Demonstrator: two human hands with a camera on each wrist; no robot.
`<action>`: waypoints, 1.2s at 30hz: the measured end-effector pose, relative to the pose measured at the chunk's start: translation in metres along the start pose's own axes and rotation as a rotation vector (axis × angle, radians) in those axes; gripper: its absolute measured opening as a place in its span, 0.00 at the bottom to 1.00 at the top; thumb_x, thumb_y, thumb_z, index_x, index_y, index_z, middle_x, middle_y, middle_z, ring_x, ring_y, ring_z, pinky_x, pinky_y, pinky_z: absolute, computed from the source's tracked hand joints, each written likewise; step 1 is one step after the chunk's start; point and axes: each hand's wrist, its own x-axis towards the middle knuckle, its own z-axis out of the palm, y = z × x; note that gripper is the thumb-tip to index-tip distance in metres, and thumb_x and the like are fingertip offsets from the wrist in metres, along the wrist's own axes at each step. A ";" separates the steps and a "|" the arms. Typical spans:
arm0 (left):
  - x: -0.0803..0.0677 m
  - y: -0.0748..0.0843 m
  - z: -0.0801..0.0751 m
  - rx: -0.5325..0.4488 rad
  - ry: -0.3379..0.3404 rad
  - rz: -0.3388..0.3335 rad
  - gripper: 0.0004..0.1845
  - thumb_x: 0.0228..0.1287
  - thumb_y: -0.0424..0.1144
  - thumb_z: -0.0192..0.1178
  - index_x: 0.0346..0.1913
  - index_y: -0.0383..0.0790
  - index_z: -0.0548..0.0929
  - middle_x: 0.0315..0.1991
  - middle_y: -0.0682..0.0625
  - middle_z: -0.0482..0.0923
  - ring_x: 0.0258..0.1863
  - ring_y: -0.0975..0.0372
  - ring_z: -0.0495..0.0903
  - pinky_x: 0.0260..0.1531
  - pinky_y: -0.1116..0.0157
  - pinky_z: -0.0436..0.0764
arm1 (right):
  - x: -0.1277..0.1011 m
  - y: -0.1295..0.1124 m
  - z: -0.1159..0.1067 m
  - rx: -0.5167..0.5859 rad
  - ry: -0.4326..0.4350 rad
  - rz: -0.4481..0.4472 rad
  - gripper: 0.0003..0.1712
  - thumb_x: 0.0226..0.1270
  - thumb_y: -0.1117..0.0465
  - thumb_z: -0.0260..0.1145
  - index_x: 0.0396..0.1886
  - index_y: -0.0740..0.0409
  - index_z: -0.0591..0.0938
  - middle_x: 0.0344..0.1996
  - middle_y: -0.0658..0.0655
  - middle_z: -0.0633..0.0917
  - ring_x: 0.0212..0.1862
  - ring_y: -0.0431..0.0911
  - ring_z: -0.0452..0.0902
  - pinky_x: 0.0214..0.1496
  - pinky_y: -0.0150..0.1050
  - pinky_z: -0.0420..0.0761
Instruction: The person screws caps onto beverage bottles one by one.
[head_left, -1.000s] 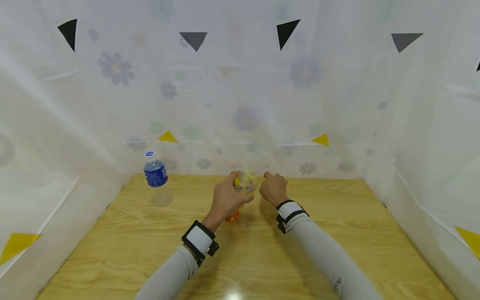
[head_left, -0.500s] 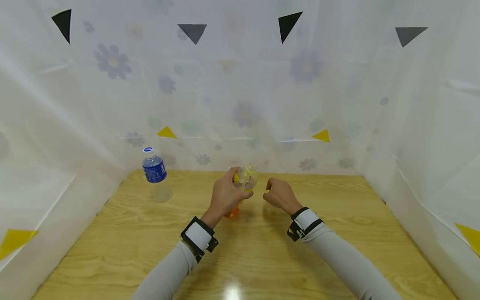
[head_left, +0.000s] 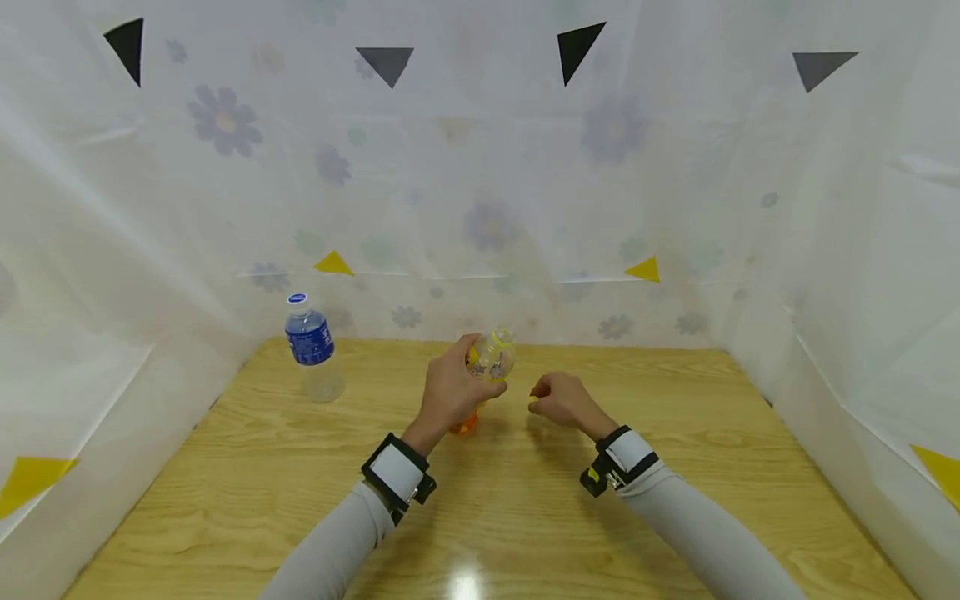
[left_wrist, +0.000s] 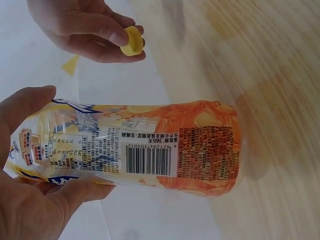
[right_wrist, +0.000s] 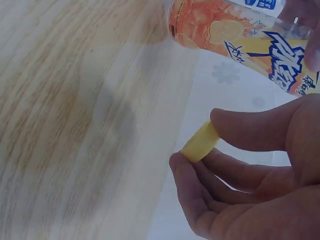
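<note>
My left hand (head_left: pixel 450 387) grips a clear plastic drink bottle (left_wrist: pixel 150 145) around its upper part, thumb on one side and fingers on the other. An orange and yellow label wraps the bottle, and its uncapped neck points up and away in the head view. To the right of it, my right hand (head_left: pixel 566 400) pinches a yellow bottle cap (right_wrist: pixel 201 142) between thumb and fingertips. A gap separates the cap from the bottle; in the left wrist view the cap's hollow side shows.
A second clear bottle (head_left: pixel 311 342), with a blue label and a white cap, stands upright at the back left of the wooden table (head_left: pixel 300 500). White flower-patterned sheeting (head_left: pixel 480 192) encloses the table at the back and both sides.
The right hand has drawn away from the bottle, rightward and toward me, with the yellow cap. My left hand keeps its grip on the bottle in almost the same place.
</note>
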 end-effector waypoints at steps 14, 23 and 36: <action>-0.002 0.002 0.003 -0.005 -0.003 0.012 0.43 0.50 0.45 0.79 0.70 0.40 0.74 0.49 0.43 0.85 0.38 0.55 0.84 0.35 0.61 0.83 | -0.014 -0.025 -0.027 0.151 0.182 -0.134 0.17 0.72 0.60 0.65 0.56 0.65 0.82 0.47 0.65 0.87 0.48 0.58 0.85 0.50 0.53 0.83; -0.002 0.003 0.006 -0.002 -0.005 0.044 0.42 0.49 0.44 0.80 0.69 0.41 0.75 0.49 0.44 0.86 0.39 0.56 0.85 0.36 0.60 0.84 | -0.028 -0.070 -0.062 0.177 0.395 -0.327 0.16 0.70 0.68 0.65 0.57 0.60 0.82 0.46 0.62 0.87 0.42 0.54 0.86 0.41 0.48 0.83; -0.003 0.006 0.005 -0.011 -0.013 0.072 0.42 0.49 0.43 0.80 0.69 0.40 0.75 0.49 0.44 0.86 0.40 0.55 0.85 0.37 0.60 0.84 | -0.032 -0.083 -0.058 0.047 0.389 -0.422 0.19 0.68 0.75 0.61 0.56 0.60 0.83 0.46 0.62 0.86 0.40 0.52 0.84 0.37 0.45 0.82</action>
